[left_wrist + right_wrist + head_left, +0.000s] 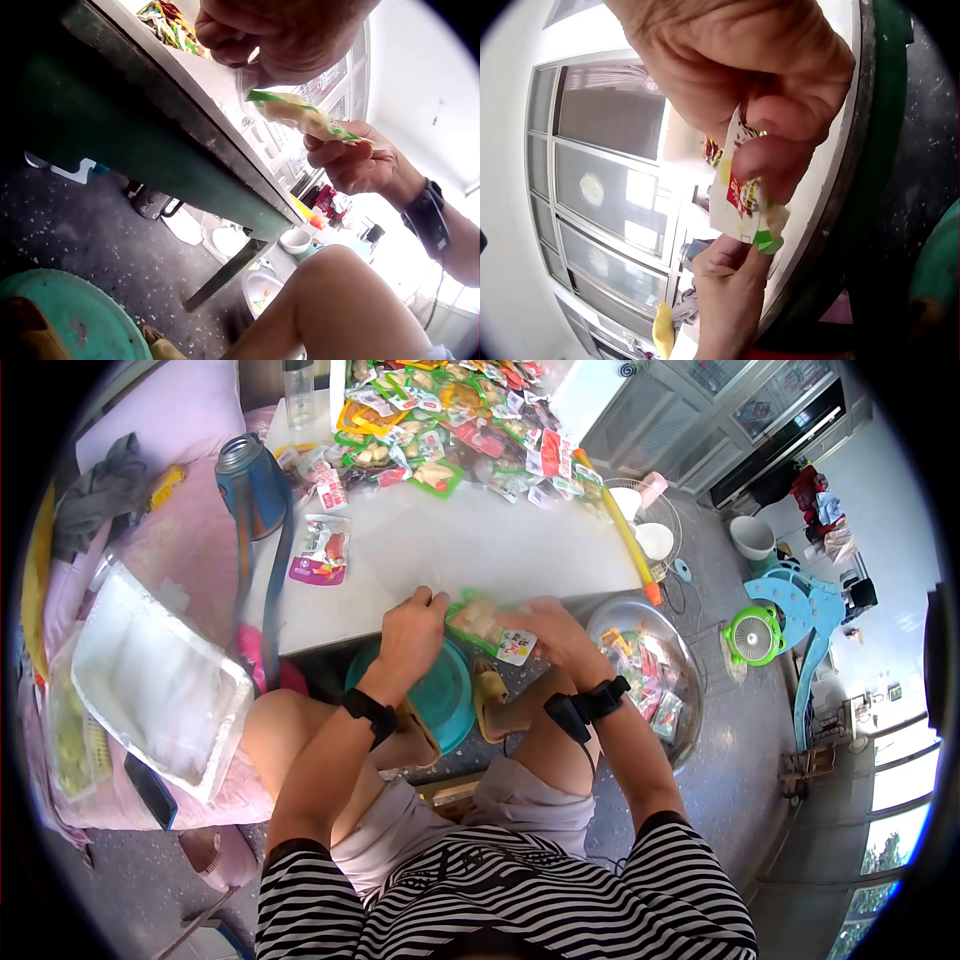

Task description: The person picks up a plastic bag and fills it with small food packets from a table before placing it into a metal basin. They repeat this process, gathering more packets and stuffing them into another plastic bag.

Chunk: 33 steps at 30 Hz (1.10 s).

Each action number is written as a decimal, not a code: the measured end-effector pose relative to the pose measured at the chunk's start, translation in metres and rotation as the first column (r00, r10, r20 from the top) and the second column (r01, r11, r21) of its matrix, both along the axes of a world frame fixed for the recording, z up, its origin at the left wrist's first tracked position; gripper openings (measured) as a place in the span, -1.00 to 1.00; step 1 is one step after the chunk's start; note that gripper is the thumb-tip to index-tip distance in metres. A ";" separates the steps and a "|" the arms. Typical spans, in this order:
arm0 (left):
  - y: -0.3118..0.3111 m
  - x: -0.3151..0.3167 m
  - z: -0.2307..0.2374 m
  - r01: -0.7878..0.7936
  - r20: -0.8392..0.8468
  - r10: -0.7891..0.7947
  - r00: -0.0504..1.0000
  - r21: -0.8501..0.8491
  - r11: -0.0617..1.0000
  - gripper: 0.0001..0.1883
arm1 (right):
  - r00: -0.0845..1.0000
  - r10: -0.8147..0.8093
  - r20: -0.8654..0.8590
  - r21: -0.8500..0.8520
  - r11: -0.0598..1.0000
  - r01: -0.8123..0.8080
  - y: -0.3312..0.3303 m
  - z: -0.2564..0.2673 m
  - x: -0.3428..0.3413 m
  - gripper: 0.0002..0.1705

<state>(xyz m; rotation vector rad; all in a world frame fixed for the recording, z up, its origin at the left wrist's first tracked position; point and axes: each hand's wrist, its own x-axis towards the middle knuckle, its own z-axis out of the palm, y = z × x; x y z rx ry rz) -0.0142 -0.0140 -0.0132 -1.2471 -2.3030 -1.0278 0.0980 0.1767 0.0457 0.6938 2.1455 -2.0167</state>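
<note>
In the head view a small clear food packet (pixel 478 618) with a green border, pale pieces inside and a white printed end is held above the table's front edge. My right hand (pixel 552 632), blurred, pinches its printed right end between thumb and fingers. My left hand (pixel 410 635) has its fingers curled and pinches at the packet's left edge. In the left wrist view the packet (pixel 307 118) appears almost edge-on. The right wrist view shows the packet's white printed flap (pixel 739 187) beneath my right fingers, with my left hand (pixel 731 289) at the green end.
A heap of colourful food packets (pixel 450 415) covers the table's far side. One red-and-purple packet (pixel 322 550) lies alone on the tabletop (pixel 400 535). A metal basin (pixel 690 705) with packets stands at right, a teal basin (pixel 450 700) below, and a white foam box (pixel 160 670) at left.
</note>
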 end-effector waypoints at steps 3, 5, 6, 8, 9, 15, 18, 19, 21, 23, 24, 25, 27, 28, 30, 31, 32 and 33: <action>-0.006 0.004 0.009 0.076 -0.033 -0.075 0.997 0.020 0.997 -0.68 | 0.999 -0.020 -0.036 -0.059 0.998 0.018 -0.001 -0.001 -0.009 -0.74; -0.007 0.008 0.014 0.115 -0.043 -0.114 0.993 0.010 0.993 -0.63 | 0.993 -0.090 -0.071 -0.114 0.990 0.082 0.000 -0.007 -0.014 -0.71; -0.006 0.009 0.015 0.137 -0.048 -0.137 0.989 0.005 0.991 -0.60 | 0.984 -0.151 -0.091 -0.144 0.980 0.137 -0.001 -0.019 -0.016 -0.68; -0.005 0.010 0.014 0.152 -0.052 -0.150 0.987 0.025 0.988 -0.56 | 0.960 -0.240 -0.141 -0.290 0.938 0.192 -0.015 -0.023 -0.019 -0.66; -0.003 0.009 0.013 0.158 -0.055 -0.156 0.986 0.034 0.987 -0.55 | 0.949 -0.269 -0.167 -0.400 0.898 0.184 -0.030 -0.017 -0.019 -0.68; -0.005 0.004 0.012 0.006 0.024 -0.006 1.000 0.022 1.000 -0.67 | 0.967 -0.246 -0.066 -0.378 0.903 0.204 -0.030 -0.034 -0.016 -0.80; -0.006 0.004 0.010 -0.021 0.043 0.022 0.999 -0.011 1.000 -0.66 | 0.975 -0.194 -0.106 -0.231 0.959 0.166 -0.029 -0.033 -0.022 -0.85; -0.007 0.004 0.010 -0.004 0.046 0.004 0.999 -0.002 1.000 -0.65 | 0.973 -0.185 -0.137 -0.174 0.972 0.160 -0.032 -0.031 -0.026 -0.86; -0.007 0.004 0.012 0.036 0.050 -0.037 0.998 0.011 0.999 -0.64 | 0.966 -0.110 -0.234 -0.078 0.993 0.094 -0.034 -0.029 -0.041 -0.84; -0.005 0.005 0.016 0.074 -0.002 -0.074 0.997 0.072 0.995 -0.62 | 0.933 -0.157 -0.324 -0.149 0.982 0.114 -0.037 -0.037 -0.057 -0.81; -0.004 0.006 0.017 0.092 -0.026 -0.090 0.996 0.101 0.991 -0.60 | 0.902 -0.244 -0.356 -0.269 0.951 0.151 -0.041 -0.044 -0.067 -0.79; -0.005 0.005 0.018 0.074 -0.015 -0.073 0.997 0.100 0.992 -0.62 | 0.867 -0.330 -0.374 -0.387 0.905 0.178 -0.043 -0.050 -0.072 -0.75; -0.007 0.002 0.016 0.031 0.011 -0.032 0.999 0.099 0.995 -0.64 | 0.861 -0.342 -0.377 -0.471 0.871 0.139 -0.051 -0.044 -0.066 -0.71; -0.008 0.000 0.016 -0.015 0.008 0.015 1.000 0.074 0.997 -0.64 | 0.860 -0.347 -0.375 -0.512 0.851 0.121 -0.058 -0.038 -0.060 -0.69; -0.011 -0.003 0.016 -0.101 -0.003 0.101 0.995 0.026 0.995 -0.65 | 0.885 -0.309 -0.347 -0.317 0.927 0.199 -0.063 -0.036 -0.046 -0.67; -0.013 -0.002 0.018 -0.145 0.000 0.145 0.989 -0.030 0.989 -0.67 | 0.896 -0.293 -0.332 -0.210 0.950 0.232 -0.063 -0.036 -0.040 -0.66; -0.015 -0.001 0.021 -0.186 0.002 0.187 0.982 -0.086 0.979 -0.70 | 0.921 -0.233 -0.313 -0.163 0.968 0.190 -0.061 -0.036 -0.037 -0.65; -0.016 0.000 0.022 -0.225 0.000 0.228 0.974 -0.142 0.964 -0.72 | 0.941 -0.173 -0.291 -0.116 0.983 0.145 -0.059 -0.037 -0.034 -0.64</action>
